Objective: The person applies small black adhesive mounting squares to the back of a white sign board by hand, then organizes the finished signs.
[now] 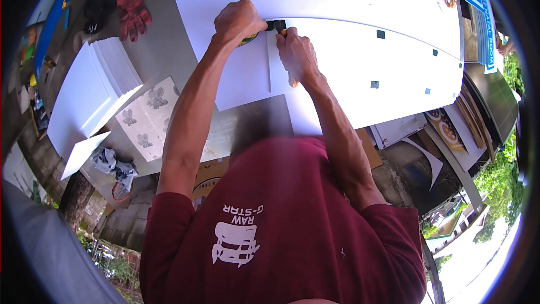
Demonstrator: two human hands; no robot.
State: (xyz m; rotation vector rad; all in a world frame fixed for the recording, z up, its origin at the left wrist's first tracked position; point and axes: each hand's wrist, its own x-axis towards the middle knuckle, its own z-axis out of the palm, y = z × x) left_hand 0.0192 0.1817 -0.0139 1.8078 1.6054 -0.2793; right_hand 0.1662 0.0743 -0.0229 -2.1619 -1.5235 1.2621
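My left hand [240, 21] is closed on a roll of tape [248, 40], mostly hidden under the fingers. Beside it, my right hand [297, 53] is wrapped round an orange-handled tool [293, 83], perhaps a cutter. Between the two hands, a small black piece [275, 25] lies at the corner of a white panel [332, 67]. That panel bears several small dark squares, one of them a dark square [381, 34] near its upper edge. Under it is a larger white sheet [236, 79].
Red gloves [133, 12] lie at the upper left. Below them stands a stack of white sheets [93, 87], with a floral-patterned sheet [147, 118] next to it. Blue signs [478, 17] are at the upper right, boards [450, 129] at the lower right.
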